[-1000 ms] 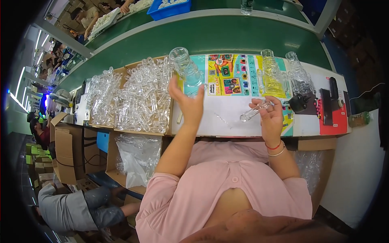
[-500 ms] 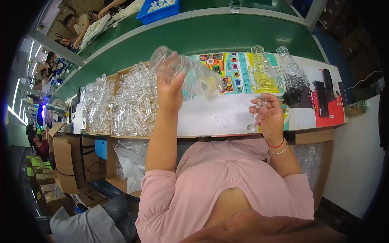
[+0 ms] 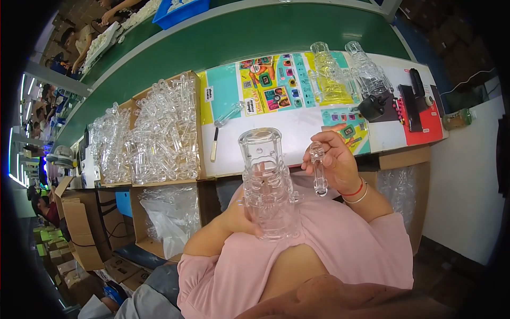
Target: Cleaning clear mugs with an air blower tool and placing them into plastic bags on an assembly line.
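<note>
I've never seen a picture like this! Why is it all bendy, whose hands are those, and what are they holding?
There's no robot here, just a person using two bare hands. The camera sits on their head and looks down. Its very wide lens makes straight edges bend.

The left hand holds a big clear vessel in front of the pink top. The right hand holds a small clear piece.

On the table, a heap of small clear pieces fills a box on the left. Toward the right are two more vessels, and between lies a colourful sheet.
</note>
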Action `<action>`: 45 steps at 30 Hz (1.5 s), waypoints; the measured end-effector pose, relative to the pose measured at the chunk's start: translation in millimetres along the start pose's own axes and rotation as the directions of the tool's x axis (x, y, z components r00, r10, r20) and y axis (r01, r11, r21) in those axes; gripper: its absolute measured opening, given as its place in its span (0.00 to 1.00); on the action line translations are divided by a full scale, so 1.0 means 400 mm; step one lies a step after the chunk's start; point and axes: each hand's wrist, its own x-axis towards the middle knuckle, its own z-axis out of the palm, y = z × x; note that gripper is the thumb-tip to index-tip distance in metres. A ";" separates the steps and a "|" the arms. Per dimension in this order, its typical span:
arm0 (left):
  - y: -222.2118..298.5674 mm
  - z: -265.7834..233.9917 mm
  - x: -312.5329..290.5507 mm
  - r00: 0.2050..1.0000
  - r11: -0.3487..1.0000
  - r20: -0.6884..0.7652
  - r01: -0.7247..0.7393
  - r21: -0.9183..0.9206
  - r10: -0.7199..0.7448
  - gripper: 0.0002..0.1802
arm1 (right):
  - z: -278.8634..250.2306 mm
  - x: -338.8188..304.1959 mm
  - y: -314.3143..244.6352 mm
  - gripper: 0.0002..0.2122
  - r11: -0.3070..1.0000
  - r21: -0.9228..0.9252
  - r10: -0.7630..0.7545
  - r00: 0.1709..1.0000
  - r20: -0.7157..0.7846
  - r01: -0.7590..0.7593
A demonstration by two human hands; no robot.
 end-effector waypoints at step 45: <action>-0.013 0.026 0.029 0.845 0.407 0.326 -0.499 0.765 0.424 0.48 | 0.090 -0.023 -0.024 0.20 0.840 -0.344 -0.064 0.707 0.704 0.419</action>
